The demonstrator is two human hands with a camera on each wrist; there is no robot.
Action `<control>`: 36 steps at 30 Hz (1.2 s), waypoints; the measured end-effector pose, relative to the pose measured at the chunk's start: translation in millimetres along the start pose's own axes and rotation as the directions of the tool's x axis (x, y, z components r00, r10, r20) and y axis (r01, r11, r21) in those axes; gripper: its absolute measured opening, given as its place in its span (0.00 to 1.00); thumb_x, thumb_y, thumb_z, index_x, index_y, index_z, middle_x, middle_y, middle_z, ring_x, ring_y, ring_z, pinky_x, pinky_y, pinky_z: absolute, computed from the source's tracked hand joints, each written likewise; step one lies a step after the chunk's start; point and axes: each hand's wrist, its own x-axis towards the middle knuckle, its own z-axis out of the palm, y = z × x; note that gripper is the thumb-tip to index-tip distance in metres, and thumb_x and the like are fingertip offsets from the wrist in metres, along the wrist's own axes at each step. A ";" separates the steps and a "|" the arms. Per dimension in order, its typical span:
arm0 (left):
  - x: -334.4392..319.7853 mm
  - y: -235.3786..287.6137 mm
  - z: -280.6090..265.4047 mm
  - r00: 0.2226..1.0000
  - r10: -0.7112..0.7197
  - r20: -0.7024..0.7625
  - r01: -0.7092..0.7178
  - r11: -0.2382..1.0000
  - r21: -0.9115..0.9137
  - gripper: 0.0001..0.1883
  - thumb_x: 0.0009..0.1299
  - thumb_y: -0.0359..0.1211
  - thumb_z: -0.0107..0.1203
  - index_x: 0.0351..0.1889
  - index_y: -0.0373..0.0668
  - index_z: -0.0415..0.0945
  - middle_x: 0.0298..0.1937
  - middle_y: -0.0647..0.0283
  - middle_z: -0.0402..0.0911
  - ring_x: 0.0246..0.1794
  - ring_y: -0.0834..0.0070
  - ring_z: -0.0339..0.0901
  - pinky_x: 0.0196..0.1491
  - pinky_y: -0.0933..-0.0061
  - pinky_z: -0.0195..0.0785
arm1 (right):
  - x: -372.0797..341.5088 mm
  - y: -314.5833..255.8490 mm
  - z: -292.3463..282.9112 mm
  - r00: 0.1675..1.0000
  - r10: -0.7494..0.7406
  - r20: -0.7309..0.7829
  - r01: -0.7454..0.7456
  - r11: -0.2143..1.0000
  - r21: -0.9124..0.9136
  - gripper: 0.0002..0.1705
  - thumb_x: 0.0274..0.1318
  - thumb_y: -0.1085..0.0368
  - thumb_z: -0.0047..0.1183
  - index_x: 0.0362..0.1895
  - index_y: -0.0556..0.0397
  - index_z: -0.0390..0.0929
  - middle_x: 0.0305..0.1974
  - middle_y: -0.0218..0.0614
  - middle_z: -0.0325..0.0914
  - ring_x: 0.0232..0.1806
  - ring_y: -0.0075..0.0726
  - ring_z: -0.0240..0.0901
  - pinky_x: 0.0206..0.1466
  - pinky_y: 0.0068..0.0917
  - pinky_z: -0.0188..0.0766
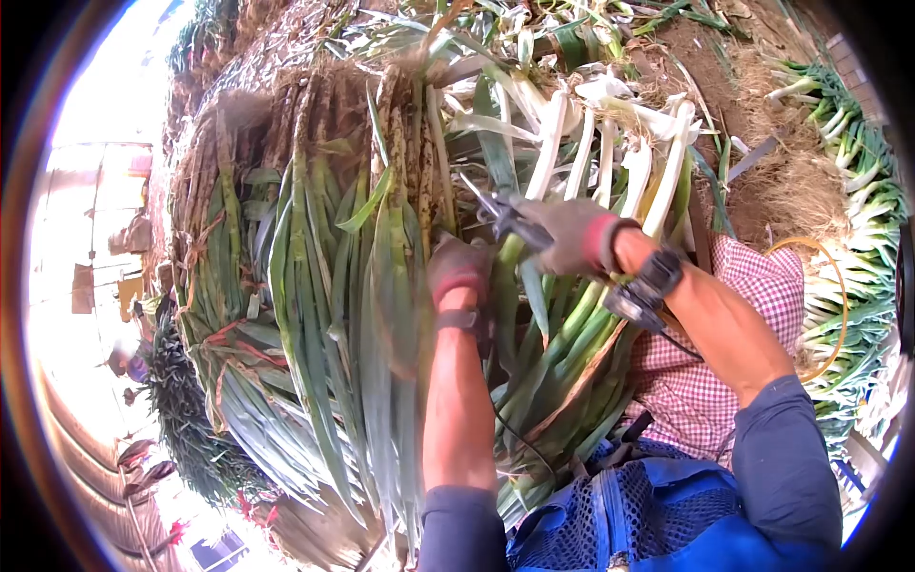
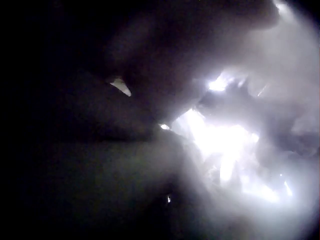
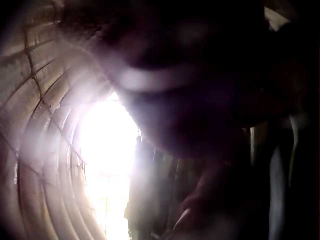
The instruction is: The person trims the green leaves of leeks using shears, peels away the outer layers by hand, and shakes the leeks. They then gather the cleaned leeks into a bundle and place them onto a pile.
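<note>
Blue mesh vest (image 1: 658,486) of the person, foremost; beyond it, both gloved hands among leeks. Right hand (image 1: 562,234): grip closed about the dark handle of a pointed hand tool (image 1: 499,214), its tip toward the upper left. Left hand (image 1: 459,267): just beside the tool, at the edge of the brown-stalked leeks (image 1: 305,219) spread to the left; its fingers are hidden, so one cannot tell how its grip stands. White-shafted leeks (image 1: 550,143) lie beyond the right hand. Checked cloth (image 1: 681,381): beneath the right forearm.
</note>
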 end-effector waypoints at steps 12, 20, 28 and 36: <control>5.5 -11.3 18.7 0.985 0.110 0.134 -0.139 0.962 0.234 0.18 0.71 0.40 0.57 0.48 0.40 0.90 0.58 0.45 0.86 0.61 0.49 0.85 0.60 0.53 0.80 | -105.1 -3.5 6.9 0.993 -0.093 0.077 0.088 0.994 0.071 0.61 0.52 0.54 0.71 0.87 0.38 0.50 0.44 0.54 0.87 0.50 0.58 0.86 0.57 0.46 0.78; -36.3 -56.9 52.1 0.928 0.263 0.263 -0.118 0.879 -0.462 0.19 0.76 0.43 0.63 0.51 0.34 0.88 0.40 0.55 0.92 0.40 0.72 0.84 0.46 0.63 0.76 | -116.6 -1.7 8.7 0.962 -0.224 0.155 0.189 0.959 0.212 0.63 0.50 0.53 0.70 0.88 0.36 0.49 0.51 0.50 0.86 0.51 0.57 0.86 0.60 0.42 0.77; -96.5 -88.6 43.8 0.960 0.223 -0.172 -0.278 0.648 -0.709 0.15 0.78 0.37 0.61 0.54 0.37 0.87 0.40 0.62 0.91 0.38 0.81 0.83 0.45 0.73 0.76 | -71.4 -5.9 39.3 0.936 -0.305 0.176 0.243 0.921 0.304 0.57 0.52 0.55 0.69 0.86 0.41 0.56 0.42 0.46 0.86 0.37 0.46 0.87 0.47 0.40 0.82; -102.0 -96.9 9.3 0.807 0.310 -0.502 -0.248 0.951 0.187 0.08 0.70 0.38 0.62 0.40 0.47 0.85 0.38 0.53 0.85 0.38 0.50 0.85 0.39 0.50 0.78 | -69.6 -32.5 38.4 0.940 -0.202 0.276 0.104 0.937 0.332 0.57 0.55 0.55 0.71 0.86 0.40 0.54 0.44 0.52 0.84 0.45 0.50 0.86 0.51 0.39 0.80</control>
